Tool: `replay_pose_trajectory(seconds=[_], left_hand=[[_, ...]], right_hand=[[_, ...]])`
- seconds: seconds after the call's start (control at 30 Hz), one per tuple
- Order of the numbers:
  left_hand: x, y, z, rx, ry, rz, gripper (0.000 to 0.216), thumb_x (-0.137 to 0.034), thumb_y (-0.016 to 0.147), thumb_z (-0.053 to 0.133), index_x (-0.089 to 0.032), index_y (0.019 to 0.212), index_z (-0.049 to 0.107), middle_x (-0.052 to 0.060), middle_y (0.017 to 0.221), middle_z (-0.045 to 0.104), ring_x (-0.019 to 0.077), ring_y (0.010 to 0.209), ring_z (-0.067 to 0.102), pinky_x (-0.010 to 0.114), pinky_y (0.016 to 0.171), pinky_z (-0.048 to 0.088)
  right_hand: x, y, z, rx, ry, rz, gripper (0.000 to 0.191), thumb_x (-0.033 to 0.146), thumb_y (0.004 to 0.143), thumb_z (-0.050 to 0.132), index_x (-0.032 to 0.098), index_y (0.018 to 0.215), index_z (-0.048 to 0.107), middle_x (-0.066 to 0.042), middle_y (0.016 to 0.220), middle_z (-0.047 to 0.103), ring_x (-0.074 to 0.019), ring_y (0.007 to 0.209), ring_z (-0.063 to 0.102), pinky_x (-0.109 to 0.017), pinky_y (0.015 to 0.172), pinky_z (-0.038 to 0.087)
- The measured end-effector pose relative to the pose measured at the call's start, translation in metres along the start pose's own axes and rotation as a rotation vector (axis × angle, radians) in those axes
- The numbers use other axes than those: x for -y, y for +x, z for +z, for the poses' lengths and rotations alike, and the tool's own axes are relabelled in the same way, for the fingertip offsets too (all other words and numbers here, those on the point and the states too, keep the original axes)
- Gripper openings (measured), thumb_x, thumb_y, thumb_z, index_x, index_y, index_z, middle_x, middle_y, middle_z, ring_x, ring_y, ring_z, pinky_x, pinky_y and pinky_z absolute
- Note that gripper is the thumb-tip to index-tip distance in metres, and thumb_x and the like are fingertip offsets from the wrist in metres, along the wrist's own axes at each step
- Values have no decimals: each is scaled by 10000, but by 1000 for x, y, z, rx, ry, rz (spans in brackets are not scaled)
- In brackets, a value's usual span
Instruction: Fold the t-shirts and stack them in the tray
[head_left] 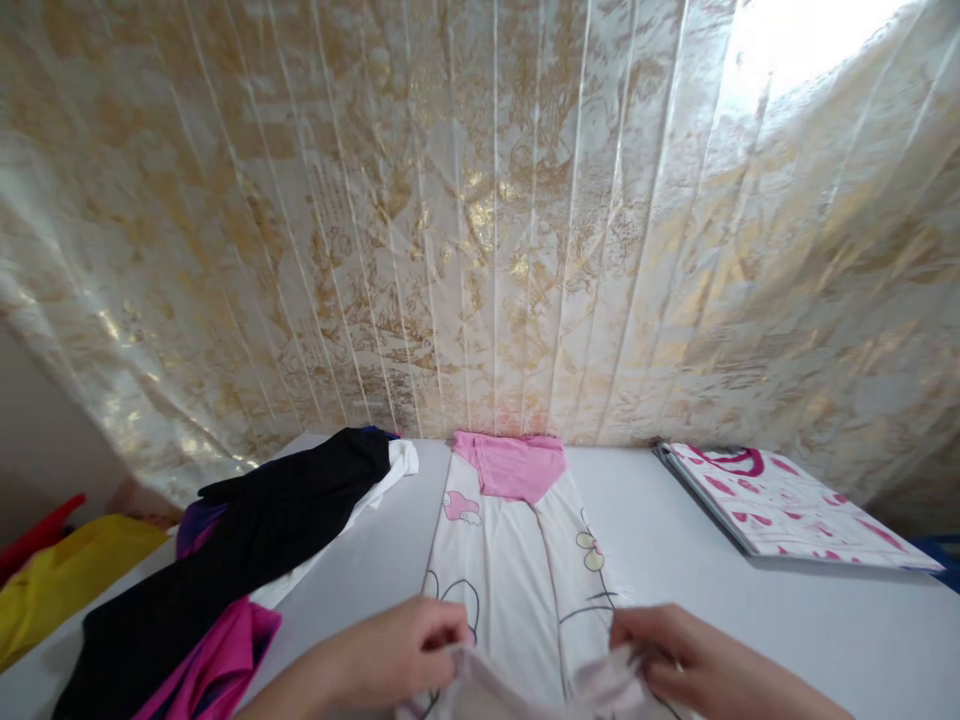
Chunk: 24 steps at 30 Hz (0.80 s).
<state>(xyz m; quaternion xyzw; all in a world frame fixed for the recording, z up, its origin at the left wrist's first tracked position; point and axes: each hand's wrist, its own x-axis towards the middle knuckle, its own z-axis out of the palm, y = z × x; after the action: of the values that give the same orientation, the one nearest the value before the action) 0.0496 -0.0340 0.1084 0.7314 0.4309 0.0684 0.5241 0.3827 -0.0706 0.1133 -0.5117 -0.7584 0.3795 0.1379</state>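
A white shirt [517,560] with pink parts and cartoon prints lies lengthwise on the table, its sides turned inward. Its pink end [521,465] rests by the back wall. At the near end, my left hand [401,650] pinches the left part of the shirt's edge between thumb and fingers. Opposite it, my right hand [675,655] grips the right part of the same edge. Between both hands the cloth is lifted and blurred, and its lowest part runs out of the picture.
A heap of clothes with a black garment [285,530], a magenta one [217,660] and a yellow one [82,570] spreads on the left. Folded white-and-pink shirts [802,510] are stacked at the right on the white table [750,630]. A shiny gold-patterned curtain [465,220] hangs behind.
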Motion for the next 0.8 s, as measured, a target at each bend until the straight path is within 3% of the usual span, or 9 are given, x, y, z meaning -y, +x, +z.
replay_pose_trajectory(seconds=[0.03,0.1,0.2,0.3,0.47,0.57,0.63,0.73,0.8], left_hand=[[-2,18,-15,-35,-180,0,208,-334,719,712,-176,726,578,-83,544,450,77,483,389,179,435,275],[-1,53,-42,-121,-276,18,281,-388,674,732,-168,702,559,-87,531,407,71,489,355,180,446,244],[7,90,-66,-236,-406,1,389,-518,707,670,-161,839,586,-35,686,529,104,602,476,188,516,336],[21,100,-68,-310,-514,-37,530,-560,682,683,-162,1011,564,5,798,591,153,706,564,225,588,411],[45,71,-43,-399,-619,-22,666,-519,690,703,-200,1212,441,54,1002,638,215,880,627,255,658,472],[59,51,-18,-498,-580,-51,787,-498,733,660,-215,1345,255,78,1053,644,200,760,646,249,572,471],[64,40,0,-558,-483,-50,823,-469,773,601,-220,1399,130,105,1132,634,197,740,658,277,622,502],[64,26,25,-609,-231,-57,726,-357,781,539,-221,1402,186,126,1329,546,232,1062,625,286,860,486],[59,15,36,-587,-54,-80,649,-248,741,514,-233,1356,307,85,1375,517,210,1205,545,240,958,417]], right_hand=[[-5,22,-13,-23,87,12,133,190,639,485,187,691,607,3,691,586,-146,703,539,-229,640,423],[-19,64,-33,-155,253,84,90,246,619,525,182,666,567,25,628,495,-133,645,477,-230,582,393],[-46,106,-42,-262,316,191,355,420,701,519,185,957,589,34,676,467,-131,593,449,-240,511,379],[-64,114,-33,-343,316,215,522,477,704,560,193,1141,522,30,745,487,-136,607,477,-252,522,401],[-65,82,-7,-393,321,148,688,435,747,565,195,1351,343,-34,969,581,-156,700,585,-298,672,478],[-60,61,10,-367,294,186,744,449,788,538,204,1432,256,-50,1019,604,-157,719,608,-303,734,488],[-58,49,21,-348,332,184,771,467,811,517,211,1468,206,-45,1004,624,-161,731,621,-290,732,498],[-57,34,33,-315,364,167,747,473,842,493,215,1485,215,-42,966,659,-165,726,633,-263,696,513],[-58,23,36,-288,307,171,672,471,834,526,236,1439,353,-41,950,686,-171,721,640,-245,677,519]])
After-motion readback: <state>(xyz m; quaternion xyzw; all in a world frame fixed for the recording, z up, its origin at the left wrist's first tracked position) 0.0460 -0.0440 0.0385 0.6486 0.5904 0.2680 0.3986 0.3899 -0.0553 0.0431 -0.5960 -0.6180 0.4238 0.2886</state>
